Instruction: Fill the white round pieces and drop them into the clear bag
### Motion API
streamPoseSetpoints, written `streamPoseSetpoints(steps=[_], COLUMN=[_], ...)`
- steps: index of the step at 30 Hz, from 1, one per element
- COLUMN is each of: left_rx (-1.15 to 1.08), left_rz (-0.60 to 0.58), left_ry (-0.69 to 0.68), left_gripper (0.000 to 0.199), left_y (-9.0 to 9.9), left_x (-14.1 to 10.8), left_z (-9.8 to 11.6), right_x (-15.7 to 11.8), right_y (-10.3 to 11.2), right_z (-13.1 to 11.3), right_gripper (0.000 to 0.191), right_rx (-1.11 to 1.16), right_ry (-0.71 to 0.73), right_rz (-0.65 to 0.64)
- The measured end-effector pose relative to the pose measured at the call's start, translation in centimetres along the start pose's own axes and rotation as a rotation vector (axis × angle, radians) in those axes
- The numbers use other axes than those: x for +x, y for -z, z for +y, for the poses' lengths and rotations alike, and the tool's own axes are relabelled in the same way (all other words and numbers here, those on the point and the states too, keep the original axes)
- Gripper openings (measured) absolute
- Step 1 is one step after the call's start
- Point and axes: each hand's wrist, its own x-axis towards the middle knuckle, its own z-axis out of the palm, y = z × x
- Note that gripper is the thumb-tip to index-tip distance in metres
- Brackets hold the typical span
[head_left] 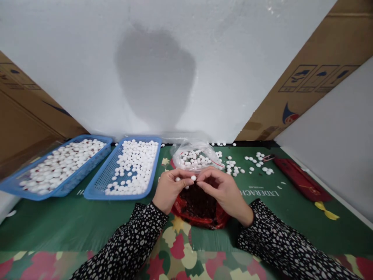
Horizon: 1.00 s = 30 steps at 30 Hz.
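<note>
While the left hand (169, 190) pinches a white ball (193, 178) above the red bag (201, 221), right hand (225, 190) beside it, grip unclear, one blue tray (64, 191) looks done, a second tray (100, 184) part-filled, loose balls (242, 171) remaining.

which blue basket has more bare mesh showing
The right blue basket: bare mesh shows along its left side, while the left blue basket is mostly covered.

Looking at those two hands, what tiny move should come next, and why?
Perhaps bring the right hand gently against the white ball: the left hand seems to pinch it, the right is close beside it, and both are over the dark stuff in the red bag.
</note>
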Motion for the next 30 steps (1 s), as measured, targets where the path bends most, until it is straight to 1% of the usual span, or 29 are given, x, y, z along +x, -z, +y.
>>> streamPoseSetpoints(steps=[2, 7, 12, 17, 21, 25, 30], left_rx=[0.014, 0.078, 0.187, 0.224, 0.26, 0.315, 0.392], left_rz=[-0.003, 0.008, 0.04, 0.085, 0.11, 0.094, 0.049], left_ry=[-0.011, -0.056, -0.126, -0.182, -0.256, -0.347, -0.421], left_gripper=[0.025, 0.022, 0.014, 0.007, 0.009, 0.011, 0.015], left_y=[0.0, 0.0, -0.1, -0.5, -0.7, -0.6, -0.6], left_x=[0.0, -0.1, -0.4, -0.8, -1.1, -1.3, -1.3], left_z=[0.1, 0.3, 0.6, 1.2, 1.4, 1.2, 1.1], right_x=[0.0, 0.0, -0.2, -0.2, -0.2, -0.3, -0.2], right_y=[0.0, -0.1, -0.4, -0.6, -0.8, -0.9, -0.7], right_z=[0.1, 0.0, 0.0, 0.3, 0.3, 0.4, 0.4], right_gripper=[0.004, 0.004, 0.005, 0.006, 0.009, 0.011, 0.012], right_rx=[-0.015, 0.008, 0.022, 0.105, 0.148, 0.174, 0.221], right_ry=[0.012, -0.02, -0.033, -0.069, -0.103, -0.122, -0.138], right_rz=[-0.006, -0.028, -0.02, -0.023, -0.011, 0.003, 0.004])
